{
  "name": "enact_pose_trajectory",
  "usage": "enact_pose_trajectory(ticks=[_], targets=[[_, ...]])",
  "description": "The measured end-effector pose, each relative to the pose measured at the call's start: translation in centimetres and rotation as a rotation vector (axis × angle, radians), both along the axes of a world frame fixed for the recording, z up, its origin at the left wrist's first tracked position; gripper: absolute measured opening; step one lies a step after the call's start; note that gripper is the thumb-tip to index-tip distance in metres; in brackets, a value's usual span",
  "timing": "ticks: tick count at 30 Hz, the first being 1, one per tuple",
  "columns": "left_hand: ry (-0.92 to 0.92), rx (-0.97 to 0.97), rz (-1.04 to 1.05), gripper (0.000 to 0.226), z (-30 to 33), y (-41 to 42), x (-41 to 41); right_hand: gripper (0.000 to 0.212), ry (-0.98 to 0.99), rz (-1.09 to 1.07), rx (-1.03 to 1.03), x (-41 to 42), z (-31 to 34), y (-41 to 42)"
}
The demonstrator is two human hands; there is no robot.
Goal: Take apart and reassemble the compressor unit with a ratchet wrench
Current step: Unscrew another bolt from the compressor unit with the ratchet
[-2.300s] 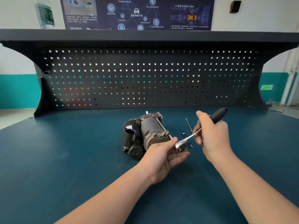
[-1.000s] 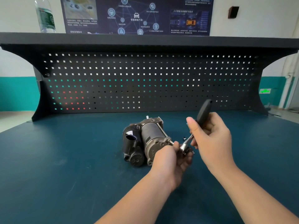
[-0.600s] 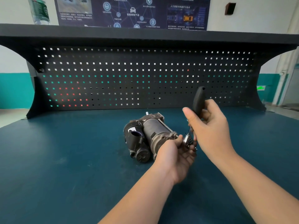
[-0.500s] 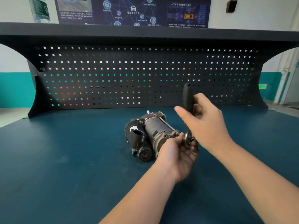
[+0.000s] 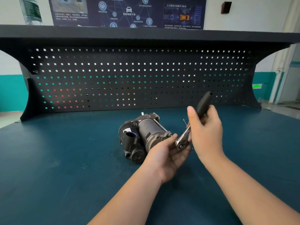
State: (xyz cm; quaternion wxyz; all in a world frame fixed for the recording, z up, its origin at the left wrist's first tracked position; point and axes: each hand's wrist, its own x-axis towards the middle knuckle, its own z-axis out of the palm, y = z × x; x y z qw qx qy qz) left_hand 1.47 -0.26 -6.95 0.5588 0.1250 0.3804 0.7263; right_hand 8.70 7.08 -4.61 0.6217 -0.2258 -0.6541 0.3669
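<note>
The left hand [image 5: 168,153] is cupping the head of the ratchet [image 5: 183,140], fingers loosely curled around it, while the right hand [image 5: 206,132] is gripping the handle, angled toward 1 o'clock. The compressor [image 5: 142,135] is lying on the bench [image 5: 65,159] at the hands' 10 o'clock; judging by this, a bolt at its near end is being worked, and the next stroke calls for keeping the socket seated squarely.

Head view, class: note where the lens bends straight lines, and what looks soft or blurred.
Head view: the shelf edge bows, typical wide-angle distortion; poster text is soft; the ratchet wrench head is slightly blurred between the hands; compressor fairly sharp.
</note>
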Motion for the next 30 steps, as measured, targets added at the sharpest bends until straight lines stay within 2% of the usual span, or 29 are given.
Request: enact_pose_trajectory(ticks=[2,5,6,7,8,9,11,13,14,16,17,19,21,23,25,26,27,28,29,30], targets=[[0.037,0.006,-0.003,0.019,0.1,0.1,0.0,0.023,0.111,-0.012,-0.236,-0.2,-0.4,0.8],[0.096,0.008,-0.015,0.023,0.1,0.3,0.0,0.02,0.363,0.076,-0.819,-0.4,-1.5,1.6],[0.125,0.003,-0.017,0.025,0.1,0.3,0.1,0.021,0.417,0.105,-0.953,-0.5,-1.8,1.6],[0.15,-0.003,-0.015,0.027,0.1,0.3,0.0,0.022,0.426,0.115,-1.019,-0.5,-1.8,1.5],[0.161,-0.011,-0.008,0.027,0.1,0.3,0.0,0.022,0.405,0.114,-1.002,-0.5,-1.5,1.4],[0.157,-0.021,0.002,0.024,0.1,0.3,-0.1,0.022,0.388,0.104,-0.877,-0.5,-1.3,1.3],[0.135,-0.033,0.003,0.019,0.2,0.2,-0.3,0.021,0.279,0.098,-0.399,-0.2,-0.4,0.6],[0.12,-0.02,-0.027,0.015,0.3,-0.1,-0.6,0.016,0.017,0.151,0.116,0.1,0.2,-0.6],[0.128,-0.003,-0.047,0.014,0.3,-0.2,-0.7,0.011,-0.102,0.212,0.302,0.2,0.3,-1.2],[0.156,0.036,-0.075,0.016,0.3,-0.4,-0.8,0.02,-0.225,0.233,0.522,0.1,0.0,-1.6],[0.167,0.05,-0.077,0.016,0.3,-0.4,-0.8,0.026,-0.22,0.215,0.535,0.0,-0.2,-1.6],[0.172,0.045,-0.063,0.013,0.3,-0.2,-0.7,0.016,-0.125,0.154,0.42,-0.1,-0.3,-1.6],[0.145,0.014,-0.042,0.012,0.3,0.0,-0.6,0.015,0.021,0.038,0.166,-0.3,-0.6,-1.0],[0.135,-0.007,-0.033,0.014,0.3,0.2,-0.6,0.022,0.224,0.013,-0.328,-0.3,-0.8,0.4],[0.144,-0.022,-0.033,0.015,0.3,0.2,-0.5,0.024,0.446,0.147,-0.908,-0.2,-1.5,1.3],[0.142,-0.027,-0.032,0.016,0.3,0.3,-0.4,0.024,0.509,0.188,-1.085,-0.2,-2.0,1.5],[0.136,-0.027,-0.03,0.017,0.3,0.3,-0.4,0.024,0.526,0.197,-1.155,-0.2,-2.2,1.5],[0.124,-0.023,-0.025,0.017,0.3,0.3,-0.3,0.024,0.499,0.188,-1.113,-0.2,-2.0,1.5],[0.111,-0.015,-0.014,0.017,0.3,0.4,-0.3,0.024,0.455,0.162,-0.956,-0.2,-1.7,1.5],[0.102,-0.006,0.003,0.017,0.2,0.5,-0.3,0.023,0.384,0.121,-0.708,-0.2,-1.1,1.2]])
